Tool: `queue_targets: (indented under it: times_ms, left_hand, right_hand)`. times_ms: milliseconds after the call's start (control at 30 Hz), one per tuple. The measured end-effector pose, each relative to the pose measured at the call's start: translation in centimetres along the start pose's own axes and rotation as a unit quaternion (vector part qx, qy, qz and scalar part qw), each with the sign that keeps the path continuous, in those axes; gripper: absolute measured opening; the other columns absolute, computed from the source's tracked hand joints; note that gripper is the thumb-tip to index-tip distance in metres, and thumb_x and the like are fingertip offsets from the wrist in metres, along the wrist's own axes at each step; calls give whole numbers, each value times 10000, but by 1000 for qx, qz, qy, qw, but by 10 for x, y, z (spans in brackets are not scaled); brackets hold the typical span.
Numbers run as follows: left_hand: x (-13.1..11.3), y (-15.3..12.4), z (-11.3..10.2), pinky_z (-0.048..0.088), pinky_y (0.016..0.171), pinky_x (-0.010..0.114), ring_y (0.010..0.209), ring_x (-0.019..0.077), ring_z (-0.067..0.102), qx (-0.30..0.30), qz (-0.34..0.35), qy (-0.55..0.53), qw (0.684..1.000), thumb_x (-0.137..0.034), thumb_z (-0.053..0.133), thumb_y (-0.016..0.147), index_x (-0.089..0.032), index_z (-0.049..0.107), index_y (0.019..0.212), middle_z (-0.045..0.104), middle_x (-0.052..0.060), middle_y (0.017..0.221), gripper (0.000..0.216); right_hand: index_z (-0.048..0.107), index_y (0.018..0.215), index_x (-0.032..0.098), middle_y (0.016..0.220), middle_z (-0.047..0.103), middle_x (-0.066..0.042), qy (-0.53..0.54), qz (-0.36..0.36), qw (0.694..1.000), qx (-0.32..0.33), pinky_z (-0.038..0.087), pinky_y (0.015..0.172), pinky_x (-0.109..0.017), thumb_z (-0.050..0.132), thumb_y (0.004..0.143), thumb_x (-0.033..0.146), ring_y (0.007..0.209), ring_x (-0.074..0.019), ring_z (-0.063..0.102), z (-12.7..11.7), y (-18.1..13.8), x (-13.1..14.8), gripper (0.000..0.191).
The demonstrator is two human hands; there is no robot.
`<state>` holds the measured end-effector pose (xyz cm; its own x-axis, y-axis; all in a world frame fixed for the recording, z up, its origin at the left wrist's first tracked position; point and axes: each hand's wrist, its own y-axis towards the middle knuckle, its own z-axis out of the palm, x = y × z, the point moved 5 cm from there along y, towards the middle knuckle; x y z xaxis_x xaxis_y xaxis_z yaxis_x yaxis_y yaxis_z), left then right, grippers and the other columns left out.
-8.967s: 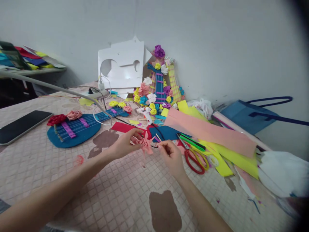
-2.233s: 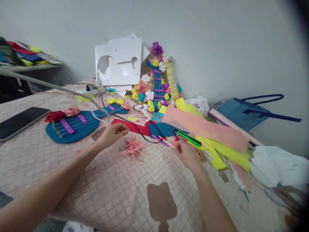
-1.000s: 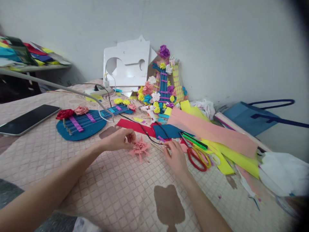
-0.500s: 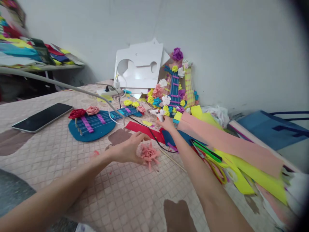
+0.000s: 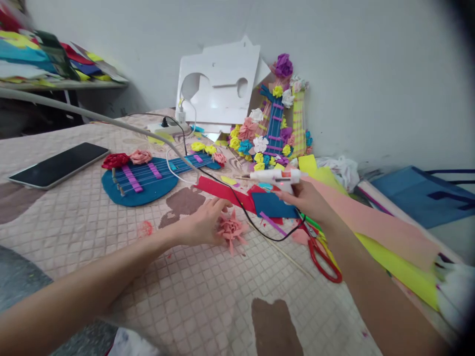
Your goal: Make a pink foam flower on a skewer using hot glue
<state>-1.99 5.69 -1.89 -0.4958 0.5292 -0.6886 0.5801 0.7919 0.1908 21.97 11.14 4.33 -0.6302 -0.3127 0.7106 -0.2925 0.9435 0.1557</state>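
Note:
My left hand (image 5: 203, 223) has its fingers curled around the left side of a pink paper flower (image 5: 232, 228), low over the table; some fingertips are hidden behind the petals. In my right hand (image 5: 309, 200) is a white glue gun (image 5: 272, 175), its nozzle pointing left and a small red light showing on its body. The gun's black cord (image 5: 243, 207) loops past the flower. Behind lie a red paper strip (image 5: 222, 192) and a dark blue piece (image 5: 274, 204). Farther left is a blue paper guitar (image 5: 156, 185) with strings and paper flowers.
A tablet (image 5: 59, 165) lies at the left, near a pale cable (image 5: 111, 129) crossing the view. A power strip (image 5: 168, 129) sits at the back. Red scissors (image 5: 324, 262) and pink paper (image 5: 378, 217) lie right. Decorated guitars (image 5: 275, 126) lean on the wall beside white cut-out boards (image 5: 230, 64).
My right hand has lifted the glue gun and drawn it right and nearer, dragging its cord along. The red scissors are now more exposed. My left hand stays at the flower.

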Motion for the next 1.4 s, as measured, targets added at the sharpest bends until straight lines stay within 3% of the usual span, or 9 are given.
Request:
queue_targets:
  times_ms: [100,167,333,533,933,1200,1400]
  left_hand:
    - [1,1,0,432,882,416,1073,278,505,5,-11,11,1000,-268,763,603,-190,445,1103,524,101,1164,598]
    - [2,2,1,425,888,415,1064,269,508,1,-8,14,1000,-301,756,627,-188,452,1099,532,100,1152,572]
    - [0,3,1,429,860,397,1000,247,531,-11,2,12,1000,-385,722,672,-185,472,1072,554,90,1097,513]
    - [0,3,2,429,840,384,978,243,534,-6,4,6,1000,-392,707,678,-189,486,1051,562,84,1072,479]
    - [-6,4,-5,403,865,380,1032,241,498,-19,25,3,1000,-400,678,740,-208,555,996,575,56,1090,343]
    - [-13,5,-17,408,855,375,955,220,531,-87,36,0,996,-273,596,805,-209,621,888,631,36,943,108]
    - [-12,6,-17,407,832,343,908,198,550,-120,58,-1,991,-232,595,823,-199,648,882,644,37,898,86]
  right_hand:
    - [611,990,189,841,653,-34,15,32,993,113,458,634,-297,651,761,424,768,-212,602,0,-32,6,330]
    - [592,914,186,775,597,-16,-3,34,988,149,422,573,-267,636,768,427,702,-179,562,4,-44,12,284]
    - [501,853,198,763,485,9,-10,18,981,193,376,565,-240,600,787,382,685,-141,481,17,-50,24,219]
    - [481,846,205,772,462,17,-24,5,975,223,342,560,-236,584,805,328,674,-134,449,21,-49,23,165]
    - [499,863,203,749,478,20,-28,15,981,193,378,559,-243,596,784,339,667,-140,479,21,-46,21,184]
    - [593,971,189,844,613,-39,22,55,987,149,462,625,-315,631,762,413,796,-224,570,18,-42,10,309]
    - [614,978,175,790,609,-25,17,63,987,150,428,591,-295,633,776,417,718,-198,560,18,-38,4,316]
